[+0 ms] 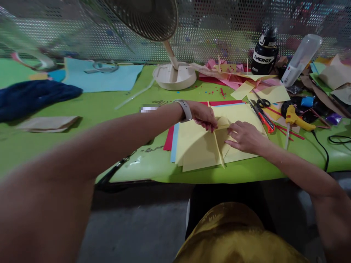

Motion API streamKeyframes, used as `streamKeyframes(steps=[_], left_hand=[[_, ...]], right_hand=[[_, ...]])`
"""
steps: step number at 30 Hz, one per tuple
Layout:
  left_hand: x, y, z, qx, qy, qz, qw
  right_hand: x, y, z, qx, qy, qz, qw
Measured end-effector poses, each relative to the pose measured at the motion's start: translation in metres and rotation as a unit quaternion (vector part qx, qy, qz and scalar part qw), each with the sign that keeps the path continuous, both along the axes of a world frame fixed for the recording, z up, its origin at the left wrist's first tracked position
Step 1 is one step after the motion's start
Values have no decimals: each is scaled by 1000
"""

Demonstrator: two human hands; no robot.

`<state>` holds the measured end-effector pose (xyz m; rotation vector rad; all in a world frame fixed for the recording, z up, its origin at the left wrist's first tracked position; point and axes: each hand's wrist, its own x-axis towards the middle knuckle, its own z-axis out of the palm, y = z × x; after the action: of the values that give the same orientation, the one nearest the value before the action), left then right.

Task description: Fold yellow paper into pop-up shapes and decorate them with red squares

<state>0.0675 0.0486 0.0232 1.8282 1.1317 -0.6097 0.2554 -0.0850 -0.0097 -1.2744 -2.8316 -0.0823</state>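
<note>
**Two hands folding yellow paper at the table edge**

Nearest, at 6 o'clock: a mustard-yellow garment, cut off by the lower edge. Sweeping in from 8 o'clock, a long blurred forearm, blocking much of the near table.

Just beyond, at centre: the yellow paper, lying on the green table close to its near rim, atop one red sheet and one light-blue sheet, both showing only as thin strips at 9 o'clock of the paper. Left hand, with a pale watch at the wrist, fingers curled narrow, pinching a small raised fold at the paper's top. Right hand at 3 o'clock of that fold, laid flat, fingers spread, pressing the sheet down. One sharp crease running from the fold toward 6 o'clock.

Further, at 2 o'clock of the hands: one pair of scissors, one red cutter, one yellow glue gun with its black cord trailing to 4 o'clock. Thin red strips scattered around, too many and too small to count.

At 9 o'clock, well apart: one brown envelope, one dark-blue cloth.

Farthest, at 12 o'clock: one fan, head cut off by the top edge; loose pink and yellow scraps; one black bottle; one clear bottle, tilted. Behind, a perforated metal screen, blurred.
</note>
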Motion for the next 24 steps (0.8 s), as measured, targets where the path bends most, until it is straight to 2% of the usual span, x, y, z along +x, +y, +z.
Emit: streamKeyframes(steps=[11,24], left_hand=[[-3,0,3,-11,-4,21,1000],[-12,6,-7,-34,-33,3,999]], right_hand=[[-2,-2,5,-10,-25,-11,1000],[-1,-1,7,-14,-28,-8,999]])
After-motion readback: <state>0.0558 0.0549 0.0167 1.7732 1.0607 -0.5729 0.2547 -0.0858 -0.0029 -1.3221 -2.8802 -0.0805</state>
